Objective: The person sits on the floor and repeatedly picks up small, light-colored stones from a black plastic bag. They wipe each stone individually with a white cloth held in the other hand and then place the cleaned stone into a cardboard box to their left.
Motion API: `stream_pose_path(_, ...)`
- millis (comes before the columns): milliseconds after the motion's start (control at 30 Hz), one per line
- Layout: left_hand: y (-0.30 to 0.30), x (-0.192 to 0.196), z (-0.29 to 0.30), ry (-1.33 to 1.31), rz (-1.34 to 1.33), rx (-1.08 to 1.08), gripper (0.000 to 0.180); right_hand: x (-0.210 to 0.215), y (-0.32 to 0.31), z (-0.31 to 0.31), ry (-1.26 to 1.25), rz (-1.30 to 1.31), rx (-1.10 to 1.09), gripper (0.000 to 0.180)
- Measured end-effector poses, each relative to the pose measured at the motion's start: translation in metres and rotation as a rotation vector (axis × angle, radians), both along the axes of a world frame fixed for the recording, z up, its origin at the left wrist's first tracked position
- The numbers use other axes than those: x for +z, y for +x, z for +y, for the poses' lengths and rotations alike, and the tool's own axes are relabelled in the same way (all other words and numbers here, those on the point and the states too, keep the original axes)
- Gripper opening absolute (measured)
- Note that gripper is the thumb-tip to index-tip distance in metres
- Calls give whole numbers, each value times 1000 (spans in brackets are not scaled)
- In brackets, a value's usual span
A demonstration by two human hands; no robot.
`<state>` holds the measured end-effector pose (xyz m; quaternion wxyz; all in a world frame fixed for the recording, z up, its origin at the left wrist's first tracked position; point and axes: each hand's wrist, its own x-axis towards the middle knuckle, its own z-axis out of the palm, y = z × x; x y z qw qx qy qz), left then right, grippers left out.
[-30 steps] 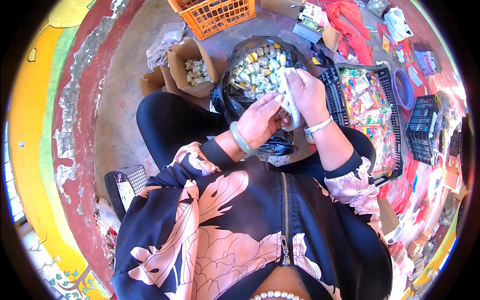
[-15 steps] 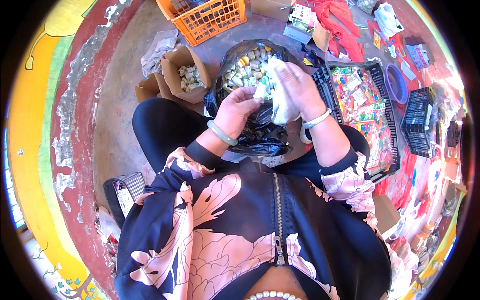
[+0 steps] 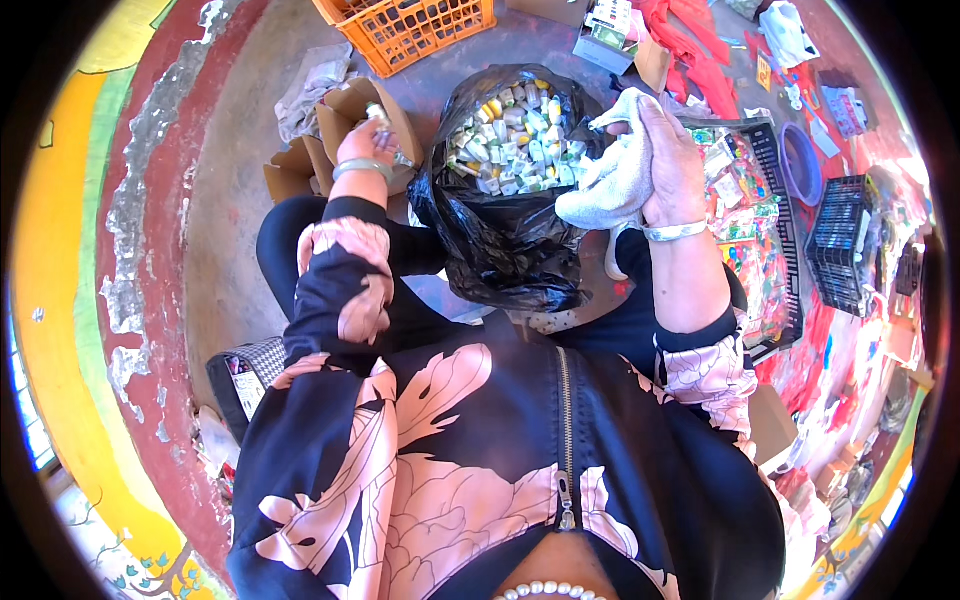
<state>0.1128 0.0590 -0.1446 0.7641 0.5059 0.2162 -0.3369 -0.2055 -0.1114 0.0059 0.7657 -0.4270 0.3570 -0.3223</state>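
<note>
My left hand (image 3: 365, 147) is over an open cardboard box (image 3: 345, 108), its fingers closed around a small whitish plastic piece (image 3: 375, 111) that shows at the fingertips. A crumpled white cloth (image 3: 605, 190) is gripped in my right hand (image 3: 675, 165), raised beside the right rim of a black plastic bag (image 3: 510, 240). Inside the open bag lie many small plastic pieces (image 3: 515, 140), white, clear, yellow and greenish. My left hand and wrist hide most of what the box holds.
A second cardboard box (image 3: 292, 172) stands left of the first. Beyond them is an orange crate (image 3: 420, 35). On my right are a black tray (image 3: 780, 200) of colourful packets, a purple basin (image 3: 802, 165) and a black crate (image 3: 838, 225). A peeling wall (image 3: 125, 270) runs along the left.
My left hand has gone from above the bag to the cardboard box at the left with the small piece. My right hand has moved right with the cloth, uncovering the bag's contents.
</note>
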Motion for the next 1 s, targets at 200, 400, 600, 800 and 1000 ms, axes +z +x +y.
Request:
stream_pose_path(200,32,-63,-20,395,-254,196,26,3,-6,-7,54,-39,-71,25)
stream_pose_path(400,-39,-129,-61,915,-1444,-1097,32,8,-7,-3,104,-34,-32,26)
stream_pose_path(600,-85,-138,-79,1291,-1155,-2042,39,9,-1,-3,133,19,-70,28)
stream_pose_path(800,-62,-181,-82,1368,-715,-2214,52,4,1,-7,226,33,-67,28)
stream_pose_path(1000,-50,-208,-65,1276,-1103,-2105,29,4,2,-4,241,5,-41,27)
